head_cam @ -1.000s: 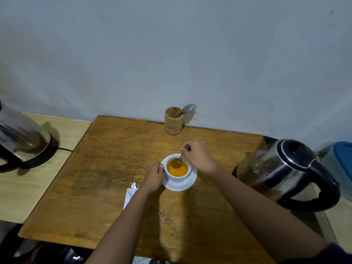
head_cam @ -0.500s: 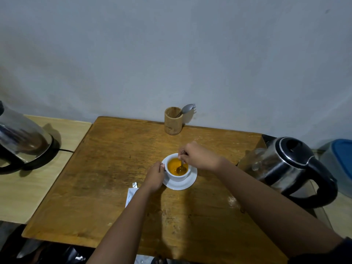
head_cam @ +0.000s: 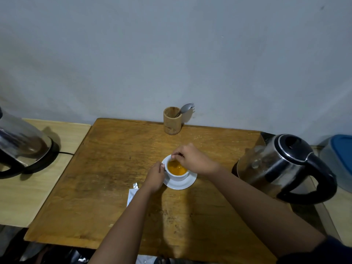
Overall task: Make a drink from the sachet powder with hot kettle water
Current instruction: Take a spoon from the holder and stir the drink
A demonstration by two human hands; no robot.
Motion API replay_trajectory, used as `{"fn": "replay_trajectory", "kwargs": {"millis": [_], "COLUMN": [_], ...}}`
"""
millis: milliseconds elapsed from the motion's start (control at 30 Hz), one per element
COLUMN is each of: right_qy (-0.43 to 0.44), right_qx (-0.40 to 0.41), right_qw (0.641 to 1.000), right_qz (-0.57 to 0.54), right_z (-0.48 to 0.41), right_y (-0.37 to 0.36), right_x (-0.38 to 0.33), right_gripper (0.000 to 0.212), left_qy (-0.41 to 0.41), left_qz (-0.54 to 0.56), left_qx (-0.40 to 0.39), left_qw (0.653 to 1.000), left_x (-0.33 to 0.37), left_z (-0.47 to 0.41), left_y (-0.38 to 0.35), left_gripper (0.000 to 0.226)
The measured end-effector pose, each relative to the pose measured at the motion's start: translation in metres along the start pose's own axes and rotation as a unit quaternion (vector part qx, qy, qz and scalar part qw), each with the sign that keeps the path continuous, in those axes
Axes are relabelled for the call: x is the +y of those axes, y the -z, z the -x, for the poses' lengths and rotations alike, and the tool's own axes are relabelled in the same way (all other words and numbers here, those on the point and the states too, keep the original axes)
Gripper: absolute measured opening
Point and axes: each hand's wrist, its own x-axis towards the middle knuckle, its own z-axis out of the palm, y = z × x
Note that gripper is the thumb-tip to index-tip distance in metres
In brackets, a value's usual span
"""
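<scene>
A white cup (head_cam: 178,177) holding orange drink stands on a white saucer (head_cam: 187,183) in the middle of the wooden table (head_cam: 114,178). My left hand (head_cam: 155,176) grips the cup's left side. My right hand (head_cam: 192,159) hovers over the cup's far rim, fingers pinched on a spoon handle; the spoon's bowl is hidden in the drink. A steel kettle (head_cam: 282,166) with a black handle stands at the table's right edge. An opened white sachet (head_cam: 131,194) lies under my left forearm.
A bamboo holder (head_cam: 172,120) with a spork (head_cam: 187,108) stands at the table's back edge by the wall. A second kettle (head_cam: 21,145) sits on a lighter side table at left. A blue-lidded container (head_cam: 339,159) stands at far right.
My right hand has swung leftward across the cup with the spoon, from the right rim to the far-left rim. My left hand stays on the cup.
</scene>
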Motion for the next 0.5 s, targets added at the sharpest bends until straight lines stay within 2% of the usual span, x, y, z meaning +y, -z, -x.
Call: {"fn": "replay_trajectory", "kwargs": {"millis": [300, 500], "right_qy": [0.002, -0.018], "right_qx": [-0.083, -0.042], "right_qw": [0.996, 0.998], "right_qz": [0.037, 0.046], "right_z": [0.005, 0.003], "right_y": [0.018, 0.017], "right_x": [0.01, 0.017], "right_gripper": [0.024, 0.027], "left_qy": [0.005, 0.007], "left_qz": [-0.001, -0.002], "left_qx": [-0.001, -0.004], "left_qw": [1.0, 1.0], "left_x": [0.0, 0.002], "left_z": [-0.002, -0.001], "left_y": [0.0, 0.001], "left_gripper": [0.022, 0.021]}}
